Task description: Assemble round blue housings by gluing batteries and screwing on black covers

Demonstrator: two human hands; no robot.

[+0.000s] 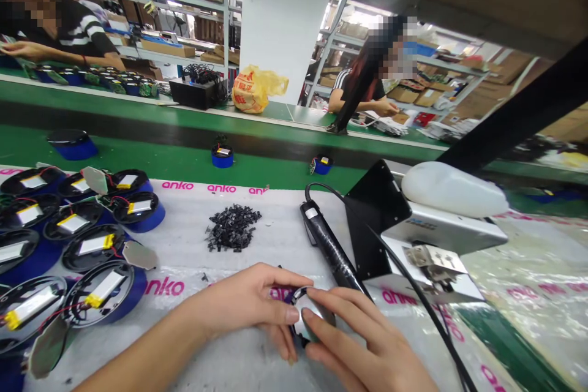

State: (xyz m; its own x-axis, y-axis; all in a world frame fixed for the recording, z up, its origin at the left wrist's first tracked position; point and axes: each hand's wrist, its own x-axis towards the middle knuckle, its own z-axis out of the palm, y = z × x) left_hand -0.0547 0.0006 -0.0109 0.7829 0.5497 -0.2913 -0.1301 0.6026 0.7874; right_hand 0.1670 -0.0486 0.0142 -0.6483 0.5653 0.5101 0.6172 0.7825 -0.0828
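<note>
Between my hands is a small round blue-and-black housing (301, 338) with a pale disc, perhaps a circuit board (313, 312), on its top. My left hand (248, 301) grips it from the left, thumb on the rim. From the right, my right hand (361, 334) presses its fingertips onto the disc and the near edge. The fingers hide much of the housing. Beyond them lies a heap of small black plastic pieces (233, 228). A black wrapped electric screwdriver (333, 245) with a cable rests just past my right hand.
Several open blue housings with batteries (105, 288) crowd the left. At right stands a metal-and-black machine (441, 226) with a white bottle (452, 188) on top. More housings (223, 156) sit on the green conveyor (271, 171). Two people work across it, near a yellow bag (252, 90).
</note>
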